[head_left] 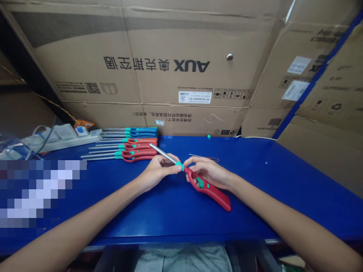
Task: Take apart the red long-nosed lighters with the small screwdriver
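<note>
While the green collar [179,165] is pinched between the thumb and fingers of the left hand [159,169], the red lighter [200,183] is clasped near its neck [186,170] by the right hand [212,172], whose fingertips are partly hidden. For sound work, the metal tube [163,153] is best kept in line with the handle [217,198], the neck never being bent. The lighter is held over the middle of the blue table [159,215]; its long axis is slanted, tube tip directed far left, butt directed near right.
</note>
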`<state>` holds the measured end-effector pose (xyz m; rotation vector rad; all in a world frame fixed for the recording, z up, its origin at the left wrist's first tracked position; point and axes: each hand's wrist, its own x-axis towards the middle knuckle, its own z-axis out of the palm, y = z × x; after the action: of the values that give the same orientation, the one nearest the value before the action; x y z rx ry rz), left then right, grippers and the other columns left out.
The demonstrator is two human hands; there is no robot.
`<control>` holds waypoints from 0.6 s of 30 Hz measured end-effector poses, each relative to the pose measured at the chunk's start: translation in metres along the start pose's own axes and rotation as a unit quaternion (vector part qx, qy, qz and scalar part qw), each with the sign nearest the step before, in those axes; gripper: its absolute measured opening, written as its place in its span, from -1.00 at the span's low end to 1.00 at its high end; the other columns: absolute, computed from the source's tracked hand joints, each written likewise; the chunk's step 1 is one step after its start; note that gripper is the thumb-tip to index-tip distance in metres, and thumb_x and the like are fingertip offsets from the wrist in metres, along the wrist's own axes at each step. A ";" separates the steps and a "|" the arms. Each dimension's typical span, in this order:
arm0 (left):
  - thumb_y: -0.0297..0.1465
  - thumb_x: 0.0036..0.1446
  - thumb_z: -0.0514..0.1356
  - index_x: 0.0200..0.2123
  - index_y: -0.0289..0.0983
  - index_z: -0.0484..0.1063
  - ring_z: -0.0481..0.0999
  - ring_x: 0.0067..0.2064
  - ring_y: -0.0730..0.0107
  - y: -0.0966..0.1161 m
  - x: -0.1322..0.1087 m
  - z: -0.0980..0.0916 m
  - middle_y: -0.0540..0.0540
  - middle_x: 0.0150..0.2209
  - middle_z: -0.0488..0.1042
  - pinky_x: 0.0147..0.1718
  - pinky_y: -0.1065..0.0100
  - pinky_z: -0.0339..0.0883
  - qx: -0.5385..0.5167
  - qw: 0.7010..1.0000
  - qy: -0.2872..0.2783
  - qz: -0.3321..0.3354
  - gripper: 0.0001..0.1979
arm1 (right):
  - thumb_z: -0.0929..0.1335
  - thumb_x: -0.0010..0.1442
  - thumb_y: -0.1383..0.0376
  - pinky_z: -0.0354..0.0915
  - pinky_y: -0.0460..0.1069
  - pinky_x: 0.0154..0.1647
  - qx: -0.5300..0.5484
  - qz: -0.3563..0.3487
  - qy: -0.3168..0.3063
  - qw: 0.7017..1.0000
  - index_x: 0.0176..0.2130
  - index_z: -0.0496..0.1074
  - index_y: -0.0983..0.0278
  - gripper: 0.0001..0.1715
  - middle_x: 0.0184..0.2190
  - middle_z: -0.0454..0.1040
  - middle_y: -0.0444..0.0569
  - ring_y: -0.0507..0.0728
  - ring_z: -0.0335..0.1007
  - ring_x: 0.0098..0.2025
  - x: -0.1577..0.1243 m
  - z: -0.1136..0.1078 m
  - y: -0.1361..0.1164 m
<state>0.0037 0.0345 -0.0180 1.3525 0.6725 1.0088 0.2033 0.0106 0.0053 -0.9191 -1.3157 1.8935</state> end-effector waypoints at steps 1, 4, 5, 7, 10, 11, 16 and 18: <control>-0.33 -0.21 0.48 -0.43 -0.32 0.49 0.45 -0.48 0.50 0.000 0.000 0.000 0.02 -0.53 0.51 -0.46 0.47 0.25 0.004 1.000 -0.002 0.000 -0.70 | 0.30 -0.09 0.44 0.23 -0.13 -0.51 0.003 -0.001 -0.012 1.000 -0.25 0.33 0.30 -0.69 -0.53 0.55 -0.07 0.00 0.34 -0.58 0.000 -0.001 0.000; -0.32 -0.20 0.47 -0.43 -0.32 0.49 0.44 -0.49 0.50 -0.001 0.000 -0.001 0.02 -0.53 0.50 -0.45 0.45 0.26 0.010 1.000 -0.003 -0.004 -0.70 | 0.35 -0.11 0.48 0.25 -0.13 -0.46 0.002 -0.005 -0.031 1.000 -0.22 0.30 0.27 -0.61 -0.47 0.57 -0.08 -0.01 0.39 -0.53 -0.002 -0.003 0.001; -0.32 -0.20 0.47 -0.42 -0.32 0.49 0.44 -0.49 0.49 -0.001 0.000 -0.001 0.02 -0.53 0.51 -0.44 0.45 0.27 0.010 1.000 -0.004 -0.007 -0.70 | 0.37 -0.10 0.47 0.26 -0.13 -0.45 0.001 -0.007 -0.033 0.999 -0.21 0.30 0.27 -0.61 -0.45 0.58 -0.07 -0.01 0.40 -0.52 -0.002 -0.003 0.001; -0.32 -0.19 0.47 -0.42 -0.32 0.49 0.45 -0.48 0.48 -0.002 0.000 -0.001 0.01 -0.52 0.52 -0.43 0.44 0.28 0.009 1.000 -0.008 -0.014 -0.70 | 0.40 -0.05 0.43 0.27 -0.13 -0.45 0.000 -0.011 -0.038 0.999 -0.19 0.29 0.28 -0.63 -0.41 0.59 -0.02 0.00 0.43 -0.49 -0.002 -0.003 0.001; -0.33 -0.18 0.47 -0.41 -0.32 0.48 0.46 -0.47 0.49 -0.003 0.000 -0.002 0.00 -0.51 0.53 -0.44 0.46 0.27 0.006 1.000 -0.016 -0.014 -0.70 | 0.43 0.02 0.35 0.30 -0.11 -0.48 0.001 -0.012 -0.053 0.999 -0.18 0.28 0.29 -0.65 -0.37 0.60 0.02 0.00 0.43 -0.51 -0.001 -0.004 0.001; -0.33 -0.18 0.47 -0.40 -0.32 0.47 0.45 -0.47 0.50 -0.003 0.000 -0.002 0.00 -0.51 0.53 -0.44 0.47 0.26 0.006 1.000 -0.017 -0.012 -0.70 | 0.43 0.04 0.33 0.31 -0.10 -0.48 0.001 -0.011 -0.055 0.998 -0.17 0.28 0.28 -0.65 -0.36 0.60 0.03 0.01 0.42 -0.52 -0.001 -0.004 0.002; -0.32 -0.19 0.47 -0.43 -0.33 0.46 0.43 -0.49 0.51 0.001 0.001 -0.002 0.03 -0.53 0.50 -0.45 0.47 0.26 0.011 1.000 0.015 0.004 -0.69 | 0.39 0.14 0.22 0.32 -0.11 -0.60 -0.045 0.015 -0.049 0.998 -0.24 0.33 0.31 -0.76 -0.44 0.58 0.02 0.04 0.44 -0.56 0.001 -0.007 0.005; -0.31 -0.20 0.47 -0.44 -0.33 0.46 0.42 -0.49 0.51 0.003 0.001 -0.002 0.01 -0.52 0.50 -0.45 0.47 0.26 0.008 0.999 0.030 0.011 -0.69 | 0.32 0.22 0.19 0.28 -0.14 -0.65 -0.076 0.034 -0.044 0.996 -0.29 0.36 0.33 -0.77 -0.55 0.52 -0.02 0.01 0.38 -0.62 0.001 -0.007 0.006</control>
<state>0.0015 0.0362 -0.0154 1.3507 0.7131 1.0683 0.2075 0.0135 -0.0025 -0.9771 -1.5164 1.9265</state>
